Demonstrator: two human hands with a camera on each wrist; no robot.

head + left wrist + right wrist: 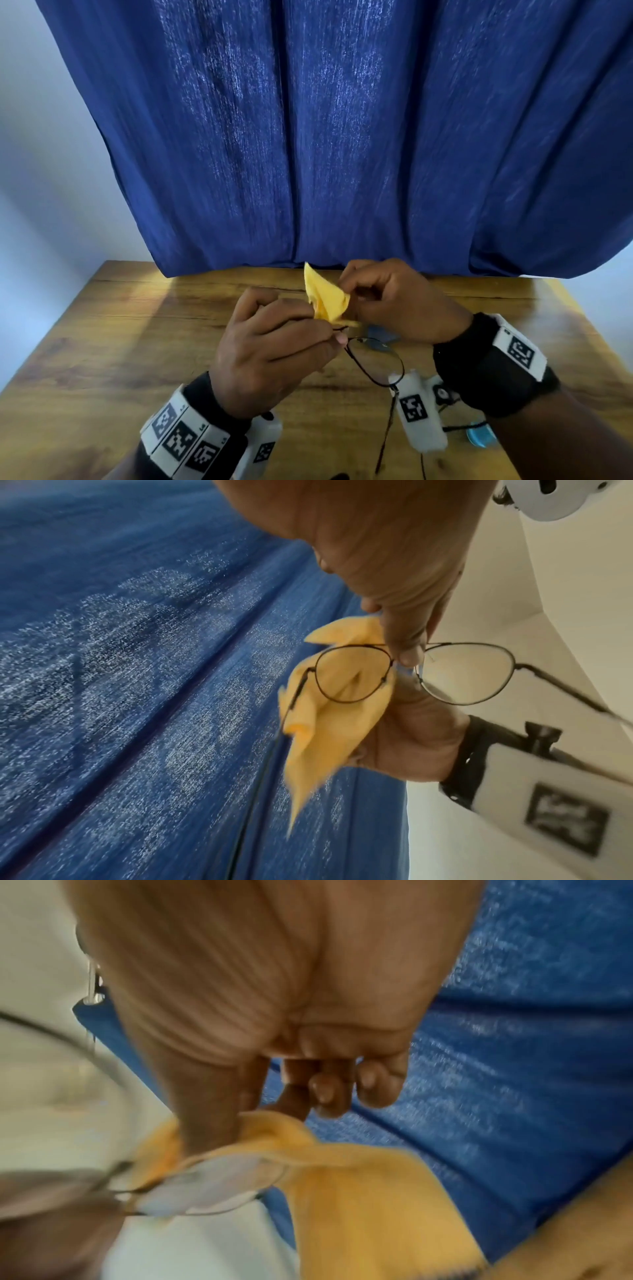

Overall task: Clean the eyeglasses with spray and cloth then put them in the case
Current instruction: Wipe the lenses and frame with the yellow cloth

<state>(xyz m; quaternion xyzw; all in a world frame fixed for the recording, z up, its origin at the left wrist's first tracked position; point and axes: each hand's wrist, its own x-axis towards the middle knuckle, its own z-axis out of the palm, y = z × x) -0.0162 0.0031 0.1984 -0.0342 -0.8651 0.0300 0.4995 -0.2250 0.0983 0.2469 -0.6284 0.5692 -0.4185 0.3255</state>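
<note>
Thin black wire-rimmed eyeglasses (375,361) are held above the wooden table (102,342). My left hand (270,346) pinches them at the bridge, as the left wrist view shows with the glasses (466,674) and left hand (407,642). My right hand (394,301) pinches a yellow cloth (325,298) around one lens; the cloth (329,723) wraps behind that lens. In the right wrist view the right hand (219,1123) presses the cloth (359,1191) on the lens of the glasses (212,1185). The other lens and both temple arms hang free.
A dark blue curtain (342,137) hangs behind the table's far edge. A light blue object (382,337) lies on the table under my hands, and another light blue item (481,437) shows beneath my right forearm. Pale walls flank the curtain.
</note>
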